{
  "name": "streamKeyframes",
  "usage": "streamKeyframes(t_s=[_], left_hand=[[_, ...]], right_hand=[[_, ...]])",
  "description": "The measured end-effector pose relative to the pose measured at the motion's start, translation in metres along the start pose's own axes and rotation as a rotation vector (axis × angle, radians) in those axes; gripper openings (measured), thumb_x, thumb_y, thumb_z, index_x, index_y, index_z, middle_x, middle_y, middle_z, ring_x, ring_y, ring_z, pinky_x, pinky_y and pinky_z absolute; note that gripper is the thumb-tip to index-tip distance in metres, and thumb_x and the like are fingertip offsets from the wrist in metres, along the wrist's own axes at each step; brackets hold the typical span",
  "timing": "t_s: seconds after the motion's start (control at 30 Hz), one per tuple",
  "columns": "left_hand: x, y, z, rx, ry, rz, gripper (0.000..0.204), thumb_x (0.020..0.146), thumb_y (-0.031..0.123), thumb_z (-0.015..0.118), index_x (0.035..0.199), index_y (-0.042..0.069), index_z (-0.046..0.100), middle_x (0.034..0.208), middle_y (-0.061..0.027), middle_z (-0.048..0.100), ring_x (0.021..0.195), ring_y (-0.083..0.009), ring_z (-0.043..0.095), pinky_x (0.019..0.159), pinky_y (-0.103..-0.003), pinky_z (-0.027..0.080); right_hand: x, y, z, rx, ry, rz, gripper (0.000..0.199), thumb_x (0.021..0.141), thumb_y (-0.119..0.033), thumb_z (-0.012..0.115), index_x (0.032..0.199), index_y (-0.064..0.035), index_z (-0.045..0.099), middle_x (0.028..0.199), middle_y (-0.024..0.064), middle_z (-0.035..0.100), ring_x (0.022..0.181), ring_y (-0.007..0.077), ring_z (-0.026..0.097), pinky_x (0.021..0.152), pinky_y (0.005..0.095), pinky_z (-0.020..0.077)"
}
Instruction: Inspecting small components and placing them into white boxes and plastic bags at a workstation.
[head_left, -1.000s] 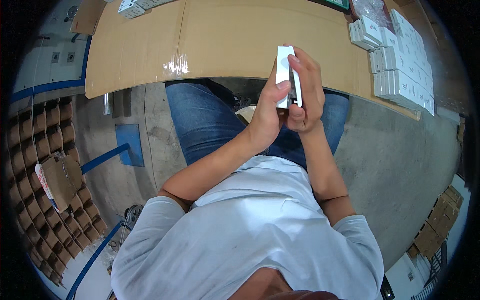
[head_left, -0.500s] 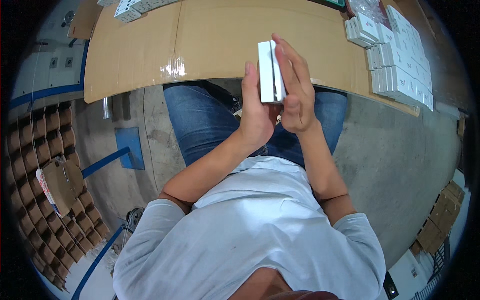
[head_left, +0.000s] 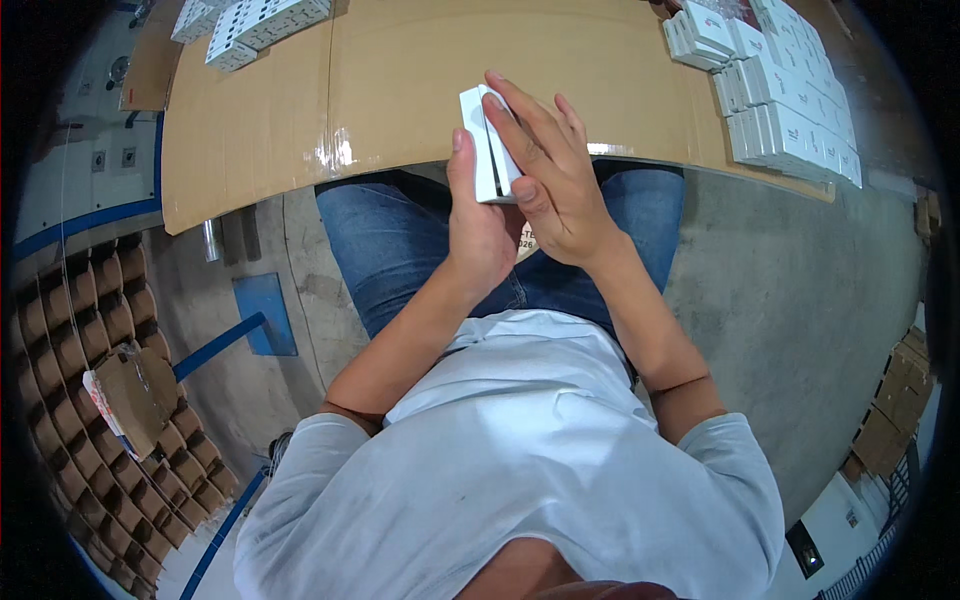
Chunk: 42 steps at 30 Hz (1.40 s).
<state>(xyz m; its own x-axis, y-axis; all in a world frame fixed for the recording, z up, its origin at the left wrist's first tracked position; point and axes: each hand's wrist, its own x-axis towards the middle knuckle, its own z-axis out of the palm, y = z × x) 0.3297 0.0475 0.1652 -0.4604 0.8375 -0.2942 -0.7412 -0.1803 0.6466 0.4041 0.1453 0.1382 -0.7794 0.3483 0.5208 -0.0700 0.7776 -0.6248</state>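
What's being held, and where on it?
White box, between both hands: left hand along its left side, right hand against its right.

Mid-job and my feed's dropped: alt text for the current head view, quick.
A person's left hand and right hand hold a small white box between them, a dark gap running along its length. Beyond lies a cardboard-covered tabletop, with stacked white boxes at right and dark-dotted white boxes at upper left.
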Motion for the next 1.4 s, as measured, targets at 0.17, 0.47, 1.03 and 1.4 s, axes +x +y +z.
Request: streamKeyframes(t_s=[0.17,0.47,1.03,1.4], left_hand=[[-0.002,0.004,-0.013,-0.081,-0.056,-0.04,0.075,0.103,0.067,0.026,0.153,0.013,0.038,0.144,-0.0093,0.05,0.135,-0.024,0.05,0.113,-0.041,0.041],[0.016,0.026,-0.023,0.301,-0.222,-0.4,0.091,0.096,0.081,0.018,0.139,0.007,0.05,0.117,-0.0064,0.062,0.098,-0.0172,0.064,0.086,-0.035,0.053],[0.014,0.028,-0.046,1.003,-0.322,0.046,0.031,0.097,0.025,0.072,0.114,0.0,0.068,0.09,-0.0069,0.07,0.082,-0.0092,0.059,0.075,-0.027,0.05],[0.015,0.033,-0.048,0.902,-0.306,-0.028,0.03,0.099,0.024,0.07,0.116,-0.001,0.068,0.091,-0.0026,0.07,0.084,-0.0075,0.06,0.077,-0.026,0.05]], right_hand=[[0.005,-0.01,-0.005,0.003,0.0,0.004,0.062,0.101,-0.062,0.037,0.15,-0.0275,0.052,0.158,0.0106,0.042,0.135,0.0334,0.047,0.113,0.0683,0.0225],[0.004,0.006,-0.053,0.182,-0.155,0.191,0.057,0.08,-0.028,0.083,0.135,-0.0231,0.067,0.131,0.0138,0.053,0.12,0.0297,0.056,0.096,0.0378,0.0484],[-0.005,0.014,-0.048,0.325,-0.121,0.272,0.023,0.09,-0.016,0.075,0.103,0.0003,0.065,0.093,0.0073,0.064,0.086,0.0195,0.062,0.078,0.0293,0.0482],[-0.003,0.011,-0.048,0.507,-0.149,0.401,0.02,0.091,-0.015,0.075,0.102,0.0006,0.067,0.092,0.0052,0.065,0.085,0.0166,0.062,0.08,0.0291,0.0489]])
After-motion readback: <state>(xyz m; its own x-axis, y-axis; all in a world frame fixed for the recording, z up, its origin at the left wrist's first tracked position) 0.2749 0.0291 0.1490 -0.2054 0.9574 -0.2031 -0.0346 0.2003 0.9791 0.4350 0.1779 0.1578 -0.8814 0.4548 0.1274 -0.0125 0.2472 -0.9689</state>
